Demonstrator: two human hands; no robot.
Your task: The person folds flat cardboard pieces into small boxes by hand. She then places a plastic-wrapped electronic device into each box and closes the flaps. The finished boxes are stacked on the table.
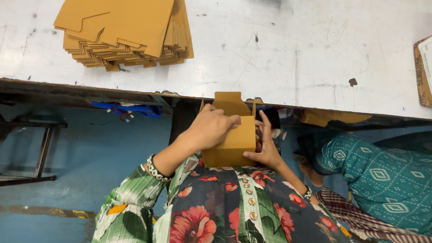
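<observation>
The scratched, white-painted worktable (pixel 270 54) fills the upper half of the view, its worn near edge running from the left side down toward the right. On its far left corner lies a stack of flat, die-cut brown cardboard blanks (pixel 126 31), fanned slightly so the notched edges show. At the table's right edge a brown cardboard piece with a white label (pixel 424 69) is cut off by the frame. Below the near edge, the blue-painted floor (pixel 90 153) spreads to the left, with a dark metal frame (pixel 31 148) standing on it, and a blue bundle with wires (pixel 130 109) is tucked under the tabletop.

To the right, another person in a teal patterned garment (pixel 382 175) sits low beside the table, well clear of the work.

Just off the near edge, at its middle, is the small, half-folded brown cardboard box (pixel 231 135), held upright with 1 top flap raised; whether anything is inside cannot be told. The left hand (pixel 209 128) is clamped over its left side and top, fingers curled onto the front panel. The right hand (pixel 265 148) grasps its right side, thumb under the bottom corner, fingers spread up the wall.
</observation>
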